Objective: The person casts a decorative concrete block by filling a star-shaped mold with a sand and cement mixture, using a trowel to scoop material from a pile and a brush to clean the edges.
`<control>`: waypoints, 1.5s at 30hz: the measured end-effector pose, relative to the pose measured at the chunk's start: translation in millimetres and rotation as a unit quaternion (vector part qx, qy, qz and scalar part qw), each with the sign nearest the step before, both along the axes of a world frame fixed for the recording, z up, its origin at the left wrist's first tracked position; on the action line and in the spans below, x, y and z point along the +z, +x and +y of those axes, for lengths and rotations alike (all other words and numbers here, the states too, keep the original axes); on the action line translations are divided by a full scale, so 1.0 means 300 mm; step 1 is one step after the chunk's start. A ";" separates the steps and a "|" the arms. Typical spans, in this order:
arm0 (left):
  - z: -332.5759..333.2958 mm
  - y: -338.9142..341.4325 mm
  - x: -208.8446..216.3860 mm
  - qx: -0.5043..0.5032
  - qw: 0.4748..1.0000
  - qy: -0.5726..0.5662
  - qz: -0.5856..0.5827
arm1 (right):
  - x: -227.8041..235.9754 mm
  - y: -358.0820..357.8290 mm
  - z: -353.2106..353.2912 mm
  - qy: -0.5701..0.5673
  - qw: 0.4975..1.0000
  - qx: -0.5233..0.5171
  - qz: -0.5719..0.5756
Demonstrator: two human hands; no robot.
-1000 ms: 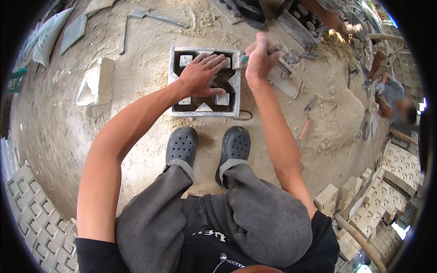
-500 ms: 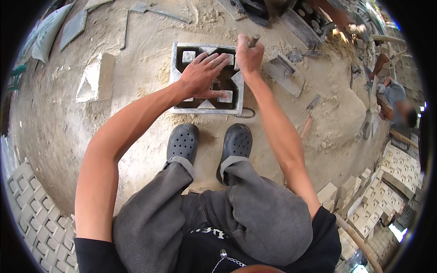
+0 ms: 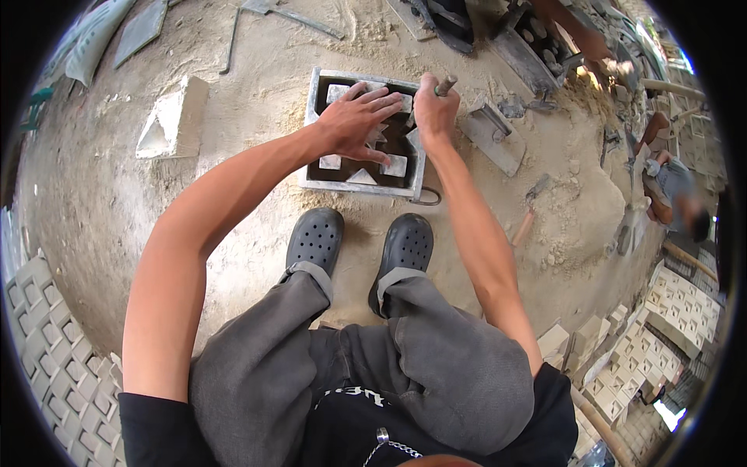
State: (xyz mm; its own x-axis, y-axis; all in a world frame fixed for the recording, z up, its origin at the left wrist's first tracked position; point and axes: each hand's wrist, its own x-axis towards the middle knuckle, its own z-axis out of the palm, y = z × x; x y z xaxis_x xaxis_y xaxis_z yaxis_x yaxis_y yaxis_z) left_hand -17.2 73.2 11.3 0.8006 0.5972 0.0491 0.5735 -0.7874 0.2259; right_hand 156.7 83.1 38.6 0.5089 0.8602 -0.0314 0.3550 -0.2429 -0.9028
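A grey metal block mould (image 3: 342, 187), a rectangular frame with pale square blocks and pointed pieces inside, lies on the sandy ground ahead of my feet. Over its middle spreads my left hand (image 3: 352, 126), open, its fingers across the inner blocks and its thumb at the lower right one. At the mould's right wall my right hand (image 3: 436, 110) is closed round a short rod-like handle (image 3: 447, 85). Only the handle's end sticks out above the fist; the rest of that tool is hidden. A wire loop (image 3: 429, 199) sits at the mould's lower right corner.
Right of the mould lie a flat plate with a handle (image 3: 494, 140) and a trowel (image 3: 531, 204). A pale block (image 3: 175, 121) stands to the left. Another person (image 3: 673, 183) is at far right. Stacked patterned blocks (image 3: 646, 346) fill the lower right.
My right fist has come slightly nearer to me along the mould's right wall, still round the handle. The left hand stays spread over the mould. The whole view has shifted a little.
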 end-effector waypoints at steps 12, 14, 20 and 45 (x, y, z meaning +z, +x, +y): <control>-0.117 0.058 0.071 0.081 0.996 -0.030 -0.009 | 0.184 0.008 0.003 0.209 0.948 0.088 0.222; -0.136 0.091 0.067 0.102 0.995 -0.022 -0.013 | 0.268 0.025 0.024 0.274 0.918 0.177 0.228; -0.180 0.175 0.066 0.117 0.993 -0.031 0.006 | 0.221 0.065 0.117 0.238 0.845 0.343 0.334; -0.216 0.266 0.071 0.135 0.985 -0.085 0.061 | -0.067 0.076 0.179 0.119 0.879 0.316 0.338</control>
State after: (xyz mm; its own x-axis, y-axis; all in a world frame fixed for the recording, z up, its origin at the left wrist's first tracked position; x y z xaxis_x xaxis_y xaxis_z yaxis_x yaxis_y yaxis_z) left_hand 62.5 8.5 32.6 0.6047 0.7808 -0.1568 0.7884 -0.5590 0.2567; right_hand 179.4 136.7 18.5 -0.1393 0.9873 0.0763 -0.2848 0.0338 -0.9580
